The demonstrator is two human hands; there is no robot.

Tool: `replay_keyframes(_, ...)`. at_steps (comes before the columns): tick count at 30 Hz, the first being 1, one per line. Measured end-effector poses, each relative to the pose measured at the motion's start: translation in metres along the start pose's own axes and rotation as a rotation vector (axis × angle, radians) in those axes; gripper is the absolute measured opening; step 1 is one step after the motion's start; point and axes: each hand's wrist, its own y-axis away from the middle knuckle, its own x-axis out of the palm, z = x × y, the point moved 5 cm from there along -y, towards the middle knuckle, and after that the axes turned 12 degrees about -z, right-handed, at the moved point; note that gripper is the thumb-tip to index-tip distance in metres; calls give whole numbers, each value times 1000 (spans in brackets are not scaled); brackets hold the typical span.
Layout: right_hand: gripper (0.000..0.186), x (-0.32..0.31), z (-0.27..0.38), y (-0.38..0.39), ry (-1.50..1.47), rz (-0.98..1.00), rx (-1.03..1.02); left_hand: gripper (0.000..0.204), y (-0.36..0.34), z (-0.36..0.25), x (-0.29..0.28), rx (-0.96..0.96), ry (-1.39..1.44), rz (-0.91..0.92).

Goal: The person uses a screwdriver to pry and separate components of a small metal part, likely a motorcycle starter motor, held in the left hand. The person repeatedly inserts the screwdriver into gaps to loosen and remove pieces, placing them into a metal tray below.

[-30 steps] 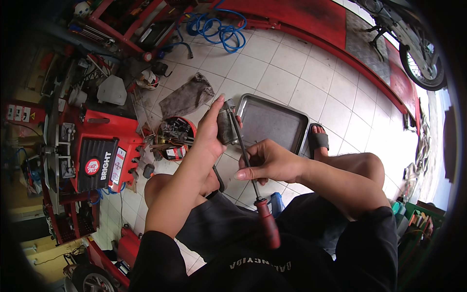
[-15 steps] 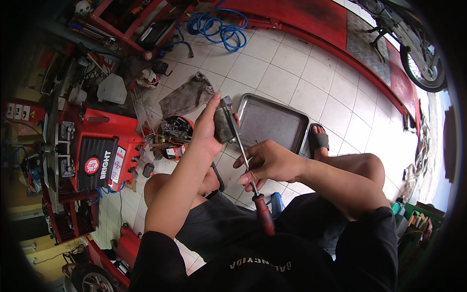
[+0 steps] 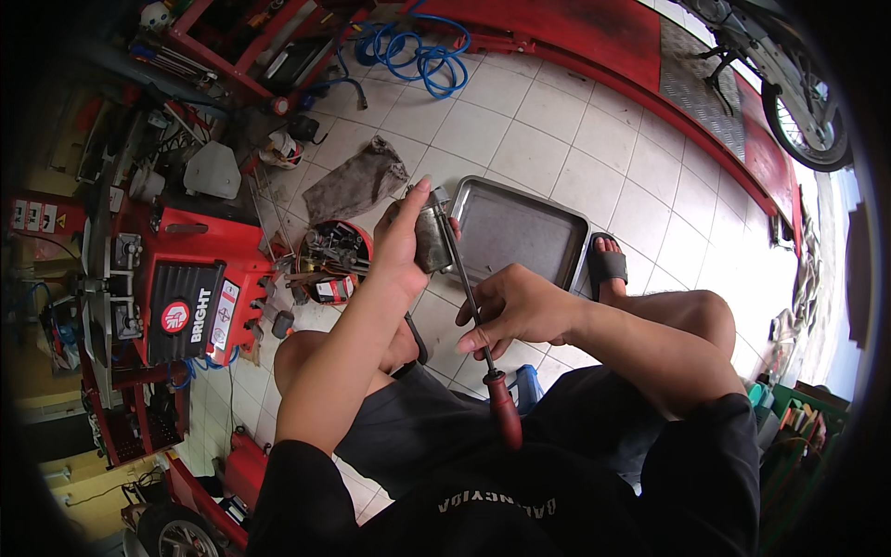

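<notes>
My left hand is closed around a grey, cylindrical metal motor, thumb along its upper side. A screwdriver with a red handle and a long metal shaft slants across in front of me, its handle toward my body. The shaft's far end lies against the right side of the motor; the exact contact of the tip is too small to make out. My right hand pinches the shaft between thumb and fingers, ahead of the handle.
Just beyond my hands, a metal tray rests on the tiled floor. Left of it are a dirty cloth and a red bowl of small parts. A red machine stands left; a blue hose lies coiled ahead, near a red lift platform.
The motor in my left hand has turned slightly and shifted a little to the right. My right hand still grips the screwdriver shaft, almost unmoved.
</notes>
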Motion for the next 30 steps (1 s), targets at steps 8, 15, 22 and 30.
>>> replay_keyframes(8,37,9,-7,-1,-120,51,-121,37,-4,6,5,-16,1,51)
replay_keyframes(15,36,5,3,7,-55,62,-79,38,-4,3,4,29,-34,39)
replay_keyframes(22,50,6,-1,0,145,-71,-185,42,-4,4,4,20,14,-22)
replay_keyframes(30,47,4,-5,-2,179,-172,-198,40,-7,-5,4,220,-51,-78)
